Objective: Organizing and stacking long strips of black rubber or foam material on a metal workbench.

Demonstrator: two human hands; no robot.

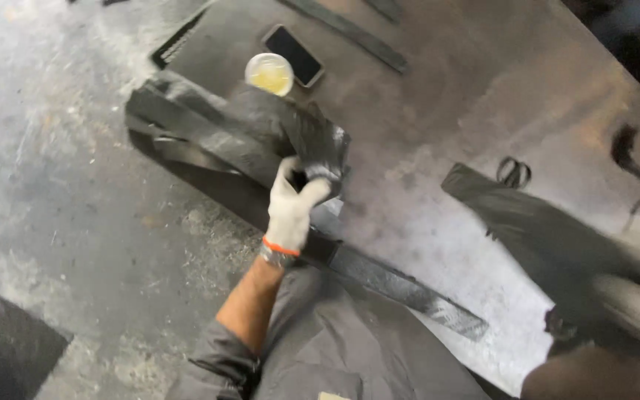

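Note:
My left hand, in a white knit glove with an orange cuff, is shut on a crumpled sheet of black rubber at the near-left edge of a worn metal table. The rubber bunches up above the glove and hangs over the table edge. A long black rubber strip runs along that edge from under my wrist toward the lower right. My right hand is a dark blur at the lower right, against another black rubber sheet. The blur hides whether it grips that sheet.
A round white cup of yellowish liquid stands beside a dark phone at the far side. Black strips lie beyond them. Scissors rest near the right sheet. Stained concrete floor lies to the left.

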